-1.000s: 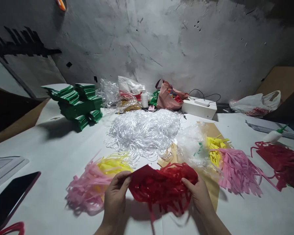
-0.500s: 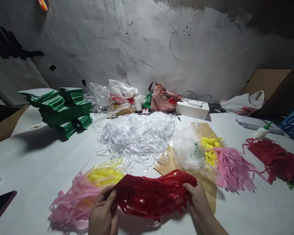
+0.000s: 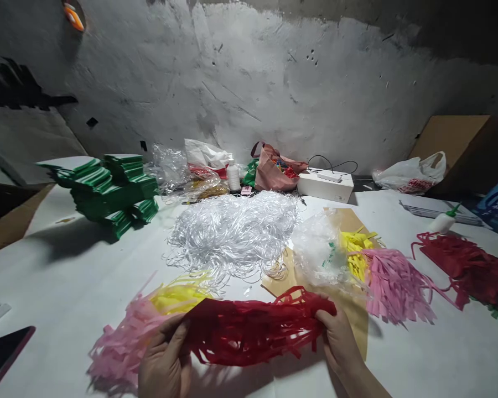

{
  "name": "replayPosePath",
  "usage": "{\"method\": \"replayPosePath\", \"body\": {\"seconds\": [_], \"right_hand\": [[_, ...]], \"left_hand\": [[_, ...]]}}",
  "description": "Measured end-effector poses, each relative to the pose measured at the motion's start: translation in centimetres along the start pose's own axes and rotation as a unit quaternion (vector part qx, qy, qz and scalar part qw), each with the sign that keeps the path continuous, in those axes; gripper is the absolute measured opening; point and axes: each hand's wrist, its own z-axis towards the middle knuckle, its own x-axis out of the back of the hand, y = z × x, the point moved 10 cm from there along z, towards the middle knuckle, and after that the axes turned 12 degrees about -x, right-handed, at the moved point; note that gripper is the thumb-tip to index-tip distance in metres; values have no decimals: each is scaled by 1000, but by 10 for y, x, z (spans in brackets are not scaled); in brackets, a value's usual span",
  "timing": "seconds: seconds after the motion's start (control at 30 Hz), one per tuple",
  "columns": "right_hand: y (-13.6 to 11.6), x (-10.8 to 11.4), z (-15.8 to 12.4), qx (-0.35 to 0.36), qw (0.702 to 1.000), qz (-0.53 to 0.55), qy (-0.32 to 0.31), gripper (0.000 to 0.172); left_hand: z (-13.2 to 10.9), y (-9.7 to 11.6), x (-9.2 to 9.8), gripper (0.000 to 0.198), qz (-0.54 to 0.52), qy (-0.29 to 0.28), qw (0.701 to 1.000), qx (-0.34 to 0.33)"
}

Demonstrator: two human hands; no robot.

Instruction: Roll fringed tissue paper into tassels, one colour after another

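A red fringed tissue-paper tassel [image 3: 253, 331] is stretched sideways between my two hands above the white table. Its left end is pinched between the thumb and fingers of my left hand [image 3: 166, 354]. My right hand [image 3: 336, 334] grips the other end, thumb on top. Cut strips hang along its lower side, with gaps between them. Close behind my left hand lies a pink fringed bundle [image 3: 118, 348] with a yellow fringed bundle [image 3: 178, 296] beside it. Past the red tassel spreads a heap of shiny white string [image 3: 236, 235].
Stacked green pieces [image 3: 103, 190] stand at left, above a dark-screened device [image 3: 4, 356]. On the right are a clear plastic bag [image 3: 319, 249], pink fringe [image 3: 396, 284], red fringe [image 3: 473, 268] and a glue bottle [image 3: 443, 222]. A pink bag [image 3: 274, 168] and white box [image 3: 326, 187] line the wall.
My left hand has moved left and my right hand slightly right, so the red tassel is drawn out wider. Both hands keep hold of it.
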Motion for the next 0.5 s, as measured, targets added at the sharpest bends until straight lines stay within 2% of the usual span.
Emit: {"method": "replayPosePath", "body": {"seconds": [0.3, 0.5], "right_hand": [[4, 3, 5, -5, 1000, 28, -12, 30], [6, -2, 2, -18, 999, 33, -29, 27]], "left_hand": [[-1, 14, 0, 15, -22, 62, 998, 20], [4, 16, 6, 14, -10, 64, 998, 11]]}}
